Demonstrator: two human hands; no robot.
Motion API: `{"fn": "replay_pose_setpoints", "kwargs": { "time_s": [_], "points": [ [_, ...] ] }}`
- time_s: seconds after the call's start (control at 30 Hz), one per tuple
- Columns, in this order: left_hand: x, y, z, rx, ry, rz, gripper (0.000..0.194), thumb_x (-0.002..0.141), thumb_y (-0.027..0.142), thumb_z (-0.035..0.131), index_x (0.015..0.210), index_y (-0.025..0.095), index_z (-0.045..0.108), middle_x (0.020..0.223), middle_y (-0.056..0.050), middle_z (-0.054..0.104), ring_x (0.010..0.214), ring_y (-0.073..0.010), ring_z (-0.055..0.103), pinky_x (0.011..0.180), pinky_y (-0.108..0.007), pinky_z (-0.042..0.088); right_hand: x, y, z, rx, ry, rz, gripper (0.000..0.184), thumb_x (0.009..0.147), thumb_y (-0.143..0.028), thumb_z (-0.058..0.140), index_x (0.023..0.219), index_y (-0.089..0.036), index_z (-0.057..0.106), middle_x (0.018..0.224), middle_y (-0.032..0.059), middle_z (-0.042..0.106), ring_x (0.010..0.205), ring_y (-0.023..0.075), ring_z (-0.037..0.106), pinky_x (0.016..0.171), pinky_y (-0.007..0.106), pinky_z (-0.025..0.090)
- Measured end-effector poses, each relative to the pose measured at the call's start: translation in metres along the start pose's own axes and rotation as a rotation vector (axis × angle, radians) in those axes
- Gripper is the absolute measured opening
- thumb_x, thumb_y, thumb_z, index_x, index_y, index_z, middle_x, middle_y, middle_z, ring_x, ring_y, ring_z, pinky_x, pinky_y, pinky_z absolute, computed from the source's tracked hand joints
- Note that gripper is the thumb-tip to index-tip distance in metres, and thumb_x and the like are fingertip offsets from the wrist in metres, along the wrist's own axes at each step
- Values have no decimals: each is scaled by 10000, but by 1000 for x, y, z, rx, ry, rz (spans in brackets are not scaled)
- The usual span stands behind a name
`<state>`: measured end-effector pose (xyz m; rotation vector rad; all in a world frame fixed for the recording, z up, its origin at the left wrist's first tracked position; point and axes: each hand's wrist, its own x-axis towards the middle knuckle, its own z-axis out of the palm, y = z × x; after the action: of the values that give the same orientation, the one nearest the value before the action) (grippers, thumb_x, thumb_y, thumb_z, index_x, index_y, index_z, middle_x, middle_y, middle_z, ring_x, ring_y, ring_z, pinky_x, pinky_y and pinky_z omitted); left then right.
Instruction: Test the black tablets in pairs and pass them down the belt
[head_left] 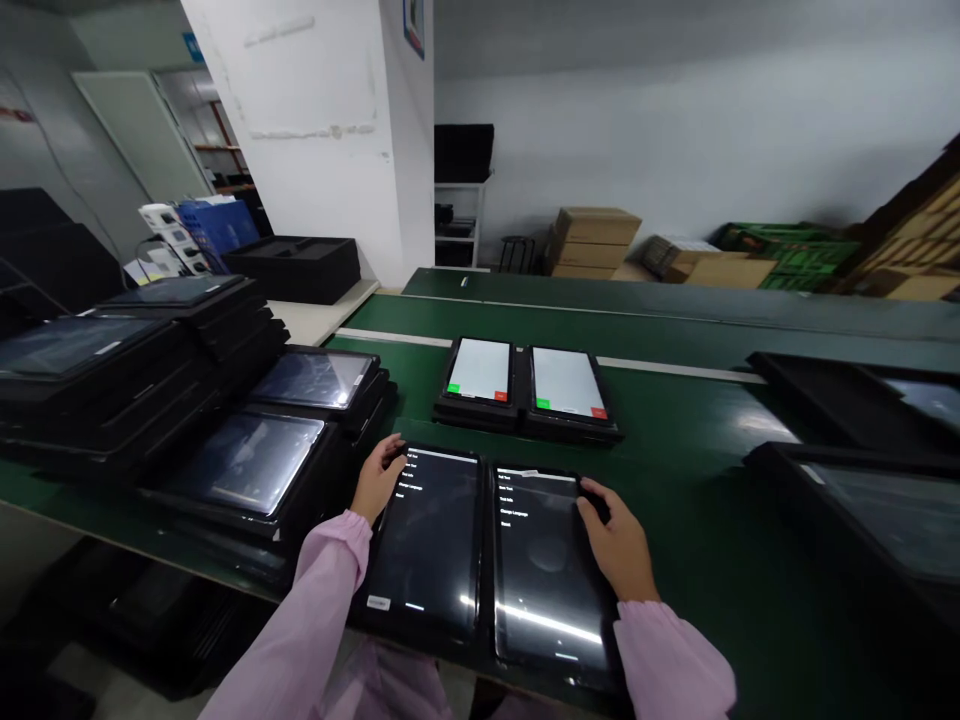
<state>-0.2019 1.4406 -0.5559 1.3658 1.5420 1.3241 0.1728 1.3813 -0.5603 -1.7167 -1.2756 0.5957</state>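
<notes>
Two tablets lie side by side in a black tray [486, 580] at the table's near edge. Dark screens with short white menu lists show on both the left tablet [431, 540] and the right tablet [551, 570]. My left hand [379, 480] is closed around the tray's outer left edge, its fingertips by the left tablet's upper corner. On the opposite side, my right hand [619, 540] curls over the outer right edge, thumb beside the right tablet. The undersides of both grips are hidden. Just beyond, another black tray [523, 420] holds two tablets with white screens and green and red corner boxes.
Stacked trays with tablets [247, 460] stand close on the left, with taller stacks [150, 340] behind them. More trays [862, 510] sit at the right. A green table [675, 420] runs across, and cardboard boxes [592, 240] stand by the wall.
</notes>
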Motion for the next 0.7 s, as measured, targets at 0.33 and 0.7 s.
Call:
{"fn": "replay_pose_setpoints", "kwargs": {
  "time_s": [0.33, 0.7],
  "points": [
    [2, -1, 0, 27, 15, 17, 508, 754, 384, 669, 1221, 196, 598, 1208, -125, 671, 1181, -290, 594, 1070, -492, 401, 11, -6, 9, 41, 56, 18, 480, 739, -564, 609, 1042, -193, 641, 1101, 126, 671, 1064, 326, 600, 973, 478, 449],
    [0, 5, -8, -8, -81, 20, 565, 796, 408, 607, 1308, 177, 541, 1323, -128, 616, 1262, -267, 543, 1125, -448, 355, 10, -4, 7, 25, 45, -23, 458, 797, -524, 518, 1077, -183, 639, 1144, 128, 662, 1099, 305, 593, 992, 461, 441]
  ]
}}
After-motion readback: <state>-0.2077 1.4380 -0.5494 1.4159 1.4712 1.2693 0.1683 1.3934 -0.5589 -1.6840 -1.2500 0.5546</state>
